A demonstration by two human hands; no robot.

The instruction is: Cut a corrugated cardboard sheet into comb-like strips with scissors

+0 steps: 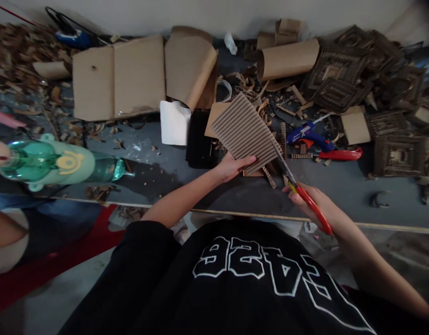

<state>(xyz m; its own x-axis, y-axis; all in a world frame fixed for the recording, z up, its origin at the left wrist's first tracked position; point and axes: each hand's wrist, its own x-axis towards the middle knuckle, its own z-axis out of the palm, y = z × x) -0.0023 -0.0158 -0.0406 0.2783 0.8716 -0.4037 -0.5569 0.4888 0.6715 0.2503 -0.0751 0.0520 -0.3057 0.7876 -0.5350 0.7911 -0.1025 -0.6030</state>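
Note:
A piece of corrugated cardboard [243,132] with its ridges exposed is pinched in my left hand [231,167], thumb on top near the lower edge. My right hand [314,204] grips a pair of scissors [310,204] with red handles. Their blades lie along the right edge of the cardboard; whether they are apart there I cannot tell. Under and beside the sheet lie narrow ridged cardboard strips [269,177] and a flat brown cardboard piece [214,118]. A black phone-like slab [199,144] is just left of the sheet.
A blue glue gun [312,135] and a red-handled tool [342,154] lie to the right. Stacked cardboard square frames [394,156] fill the right side. Large cardboard sheets [139,79] stand at the back. A green bottle [61,160] lies on the left, near another person's arm [7,235].

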